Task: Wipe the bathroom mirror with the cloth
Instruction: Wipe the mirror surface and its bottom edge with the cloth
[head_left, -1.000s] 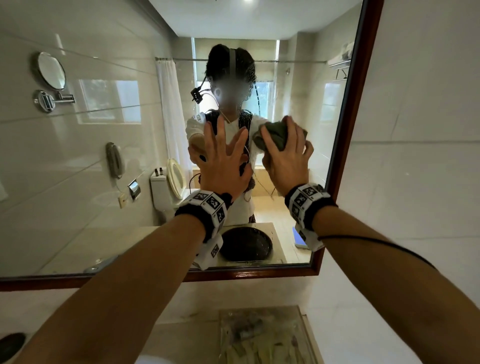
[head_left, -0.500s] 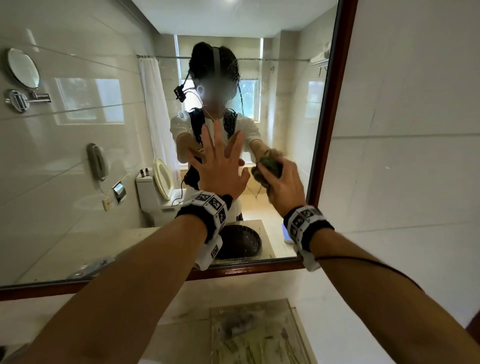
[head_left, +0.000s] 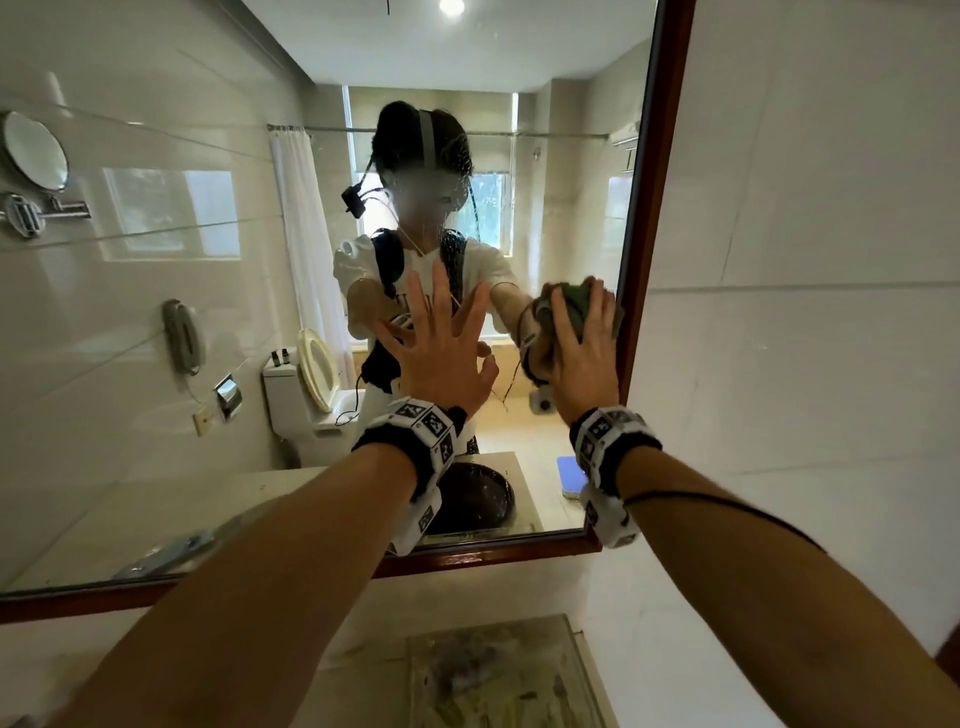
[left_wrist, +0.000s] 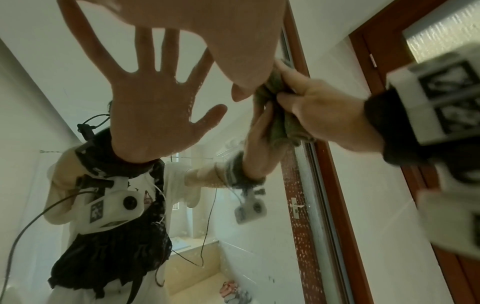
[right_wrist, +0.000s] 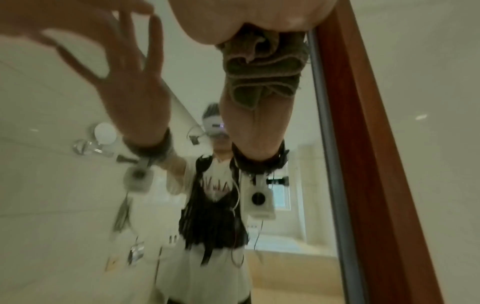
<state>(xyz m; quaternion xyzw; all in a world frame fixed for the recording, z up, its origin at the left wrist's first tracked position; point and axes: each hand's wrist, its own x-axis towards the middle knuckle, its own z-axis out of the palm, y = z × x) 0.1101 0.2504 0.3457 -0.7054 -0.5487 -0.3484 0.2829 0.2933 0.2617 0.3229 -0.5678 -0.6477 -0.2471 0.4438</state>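
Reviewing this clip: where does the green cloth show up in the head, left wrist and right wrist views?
Head: cloth right of centre, under the right hand, beside the mirror's wooden frame.
Left wrist: cloth upper middle, bunched against the glass.
Right wrist: cloth top centre, hanging folds.
Shared landmark: the wooden frame, immediately right of the cloth.

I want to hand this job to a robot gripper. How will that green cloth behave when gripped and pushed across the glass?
Probably floppy: the cloth bunches into loose folds under the right hand. Likely light, since an edge hangs free. It may shift under pressure against the mirror.
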